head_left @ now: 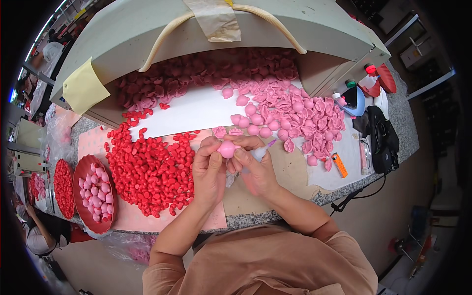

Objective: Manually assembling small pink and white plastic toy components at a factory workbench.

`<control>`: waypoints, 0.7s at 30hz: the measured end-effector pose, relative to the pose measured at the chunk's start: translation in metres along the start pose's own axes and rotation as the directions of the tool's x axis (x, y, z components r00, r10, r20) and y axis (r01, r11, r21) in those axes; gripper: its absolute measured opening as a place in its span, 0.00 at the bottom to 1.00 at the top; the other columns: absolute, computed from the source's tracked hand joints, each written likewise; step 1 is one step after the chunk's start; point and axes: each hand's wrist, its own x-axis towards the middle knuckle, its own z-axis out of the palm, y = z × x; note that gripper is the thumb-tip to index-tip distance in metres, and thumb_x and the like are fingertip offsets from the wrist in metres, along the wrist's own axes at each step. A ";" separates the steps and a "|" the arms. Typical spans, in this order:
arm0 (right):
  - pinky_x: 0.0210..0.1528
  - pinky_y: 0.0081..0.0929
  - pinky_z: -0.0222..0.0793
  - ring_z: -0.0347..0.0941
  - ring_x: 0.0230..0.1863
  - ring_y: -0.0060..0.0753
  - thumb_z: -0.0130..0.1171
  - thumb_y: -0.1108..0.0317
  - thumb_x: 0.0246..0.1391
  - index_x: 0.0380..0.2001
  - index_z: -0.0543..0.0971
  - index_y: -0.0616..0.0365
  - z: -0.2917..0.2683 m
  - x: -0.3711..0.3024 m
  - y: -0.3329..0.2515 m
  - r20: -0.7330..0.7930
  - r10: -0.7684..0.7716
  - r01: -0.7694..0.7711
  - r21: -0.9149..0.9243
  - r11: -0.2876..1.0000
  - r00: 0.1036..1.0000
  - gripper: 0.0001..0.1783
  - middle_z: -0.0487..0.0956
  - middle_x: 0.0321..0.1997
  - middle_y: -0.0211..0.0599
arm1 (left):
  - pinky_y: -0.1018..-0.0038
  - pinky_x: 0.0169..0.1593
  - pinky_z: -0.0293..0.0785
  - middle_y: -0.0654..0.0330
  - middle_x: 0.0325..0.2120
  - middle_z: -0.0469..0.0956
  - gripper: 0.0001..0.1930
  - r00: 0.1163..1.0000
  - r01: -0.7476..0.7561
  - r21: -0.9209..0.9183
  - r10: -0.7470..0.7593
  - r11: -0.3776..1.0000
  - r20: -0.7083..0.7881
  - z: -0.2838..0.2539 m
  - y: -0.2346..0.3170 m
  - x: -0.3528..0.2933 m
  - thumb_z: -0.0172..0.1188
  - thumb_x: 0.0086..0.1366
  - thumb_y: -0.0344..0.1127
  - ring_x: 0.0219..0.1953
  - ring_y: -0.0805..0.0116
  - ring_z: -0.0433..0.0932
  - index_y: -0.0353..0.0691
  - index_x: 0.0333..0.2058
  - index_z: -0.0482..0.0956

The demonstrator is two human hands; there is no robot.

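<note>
A glossy pink rounded plastic piece (226, 149) with a small nub is pinched between the fingertips of my left hand (208, 167) and my right hand (256, 172), over the middle of the bench. My right hand also keeps a translucent needle-tipped squeeze bottle (258, 153) in its palm, its purple needle pointing up and right. Just beyond my fingers lie two open pink shell pieces (236, 132). Pink round pieces and petal-like shells (317, 120) are heaped to the right. On the left spreads a pile of small red curved pieces (152, 172).
A grey hooded cabinet (334, 29) arches over the back, with more shells inside. A red tray (109, 223) of pink-and-red pieces stands left. At right are an orange lighter (339, 165), a black pouch (382, 140) with a cable and a blue scoop-shaped container (358, 105) with bottles.
</note>
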 end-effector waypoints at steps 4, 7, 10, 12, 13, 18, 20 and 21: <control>0.30 0.22 0.64 0.63 0.26 0.16 0.52 0.71 0.58 0.42 0.71 0.56 0.000 -0.001 0.001 0.011 0.005 -0.005 -0.007 1.000 1.000 0.09 0.73 0.48 0.36 | 0.77 0.32 0.69 0.63 0.46 0.63 0.10 1.000 -0.011 0.006 0.011 1.000 0.003 -0.002 0.001 0.000 0.50 0.66 0.32 0.37 0.70 0.70 0.43 0.45 0.72; 0.30 0.23 0.64 0.63 0.26 0.17 0.52 0.71 0.57 0.43 0.71 0.56 0.000 -0.001 -0.001 0.007 -0.007 0.007 0.002 1.000 1.000 0.10 0.74 0.47 0.36 | 0.77 0.32 0.69 0.63 0.46 0.63 0.10 1.000 0.005 -0.003 -0.005 1.000 0.021 -0.002 0.000 -0.001 0.51 0.65 0.32 0.38 0.70 0.70 0.43 0.45 0.72; 0.31 0.23 0.65 0.63 0.26 0.17 0.52 0.71 0.57 0.45 0.71 0.56 -0.003 -0.002 0.000 0.034 0.009 -0.008 -0.010 1.000 0.999 0.12 0.74 0.49 0.38 | 0.76 0.33 0.69 0.63 0.46 0.63 0.10 1.000 0.008 0.008 -0.008 1.000 -0.020 -0.002 0.001 0.001 0.51 0.65 0.32 0.39 0.70 0.70 0.43 0.45 0.73; 0.32 0.23 0.65 0.64 0.27 0.17 0.52 0.71 0.57 0.46 0.71 0.58 0.000 -0.002 -0.002 -0.012 0.051 -0.052 -0.074 0.996 0.999 0.13 0.73 0.50 0.39 | 0.76 0.33 0.69 0.64 0.46 0.63 0.10 0.998 0.009 0.019 -0.008 1.000 -0.055 -0.004 0.002 0.002 0.52 0.65 0.32 0.40 0.70 0.70 0.43 0.44 0.74; 0.32 0.23 0.65 0.64 0.27 0.17 0.52 0.71 0.57 0.46 0.71 0.58 0.001 -0.002 -0.002 -0.012 0.048 -0.049 -0.071 0.996 0.999 0.13 0.73 0.50 0.39 | 0.76 0.32 0.69 0.63 0.47 0.65 0.11 1.000 -0.007 0.043 0.008 0.999 -0.028 -0.007 0.001 0.002 0.51 0.66 0.35 0.37 0.69 0.70 0.44 0.45 0.73; 0.33 0.23 0.65 0.64 0.27 0.18 0.52 0.72 0.57 0.49 0.70 0.60 0.006 -0.003 -0.007 0.024 0.064 -0.063 -0.045 0.997 0.998 0.16 0.73 0.50 0.40 | 0.74 0.31 0.70 0.61 0.48 0.67 0.13 1.000 -0.005 0.072 0.003 0.997 0.028 -0.011 0.001 0.001 0.50 0.66 0.39 0.34 0.68 0.71 0.45 0.47 0.72; 0.33 0.23 0.65 0.64 0.27 0.18 0.52 0.72 0.57 0.49 0.70 0.60 0.004 -0.004 -0.006 0.017 0.076 -0.075 -0.055 0.996 0.997 0.16 0.73 0.50 0.40 | 0.74 0.29 0.71 0.60 0.48 0.66 0.12 0.999 -0.031 0.061 0.030 0.998 0.015 -0.010 0.002 0.001 0.50 0.66 0.39 0.33 0.67 0.71 0.45 0.47 0.72; 0.33 0.23 0.65 0.64 0.27 0.18 0.52 0.72 0.57 0.49 0.70 0.60 0.003 -0.004 -0.005 0.011 0.092 -0.091 -0.065 0.994 0.996 0.16 0.73 0.51 0.40 | 0.74 0.29 0.71 0.60 0.48 0.66 0.12 0.999 -0.031 0.062 0.030 0.998 0.018 -0.008 0.002 0.001 0.50 0.66 0.39 0.33 0.67 0.71 0.45 0.47 0.72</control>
